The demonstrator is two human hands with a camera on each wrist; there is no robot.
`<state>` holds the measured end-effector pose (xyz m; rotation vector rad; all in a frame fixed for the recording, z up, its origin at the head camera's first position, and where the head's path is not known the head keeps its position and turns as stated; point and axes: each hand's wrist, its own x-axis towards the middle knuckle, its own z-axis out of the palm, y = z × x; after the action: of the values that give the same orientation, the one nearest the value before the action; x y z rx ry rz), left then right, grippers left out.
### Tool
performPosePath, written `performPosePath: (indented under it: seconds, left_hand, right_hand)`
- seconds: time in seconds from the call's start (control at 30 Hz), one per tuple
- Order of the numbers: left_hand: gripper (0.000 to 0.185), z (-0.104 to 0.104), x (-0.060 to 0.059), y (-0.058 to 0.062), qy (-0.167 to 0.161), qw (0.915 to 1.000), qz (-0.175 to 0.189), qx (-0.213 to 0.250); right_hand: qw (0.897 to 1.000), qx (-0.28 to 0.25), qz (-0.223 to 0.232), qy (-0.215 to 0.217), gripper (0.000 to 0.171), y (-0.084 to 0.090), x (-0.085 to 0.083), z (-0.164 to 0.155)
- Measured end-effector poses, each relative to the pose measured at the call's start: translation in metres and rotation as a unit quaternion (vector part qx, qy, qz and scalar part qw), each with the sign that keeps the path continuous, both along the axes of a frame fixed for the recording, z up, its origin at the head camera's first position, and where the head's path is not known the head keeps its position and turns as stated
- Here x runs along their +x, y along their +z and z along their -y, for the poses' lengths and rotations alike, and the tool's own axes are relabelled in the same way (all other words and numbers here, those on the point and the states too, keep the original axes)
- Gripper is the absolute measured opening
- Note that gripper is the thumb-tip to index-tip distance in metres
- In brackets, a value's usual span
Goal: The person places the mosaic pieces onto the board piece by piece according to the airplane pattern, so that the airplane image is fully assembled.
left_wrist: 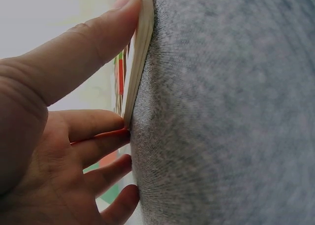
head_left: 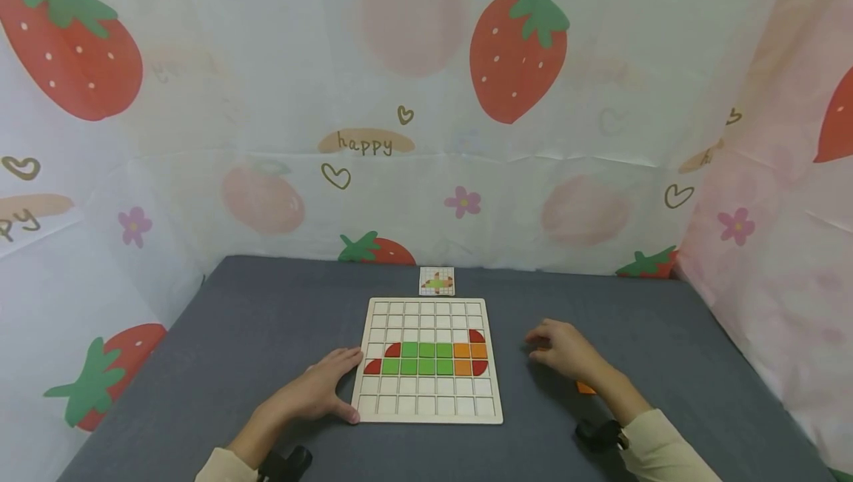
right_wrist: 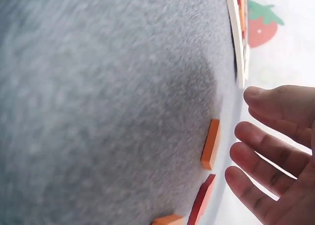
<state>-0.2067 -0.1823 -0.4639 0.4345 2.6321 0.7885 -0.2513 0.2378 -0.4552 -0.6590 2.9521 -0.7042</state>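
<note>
A pale wooden grid board (head_left: 426, 417) lies on the grey table; green, orange and red tiles fill part of two middle rows, with one red tile above at the right. My left hand (head_left: 316, 389) rests at the board's left edge, thumb and fingers spread; the left wrist view shows the thumb touching its rim (left_wrist: 140, 52). To the right of the board, my right hand (head_left: 566, 349) is raised over the cloth, fingers loosely bent, holding nothing visible. Below its fingers in the right wrist view lie an orange tile (right_wrist: 210, 145), a red piece (right_wrist: 201, 200) and another orange tile (right_wrist: 168, 220).
Behind the board lies a small card (head_left: 437, 281) printed with a coloured grid pattern. One orange tile (head_left: 585, 389) shows partly under the right wrist. A strawberry-print curtain (head_left: 426, 97) hangs along the table's back and sides.
</note>
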Motion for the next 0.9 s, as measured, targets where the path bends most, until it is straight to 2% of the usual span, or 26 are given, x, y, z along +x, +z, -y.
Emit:
performPosePath:
  seconds: [0.9]
  left_hand:
    - [0.101,0.000,-0.001,-0.002,0.001,1.0000,-0.001,0.001]
  right_hand:
    - [0.999,0.026,0.009,-0.018,0.021,-0.005,0.004,-0.012]
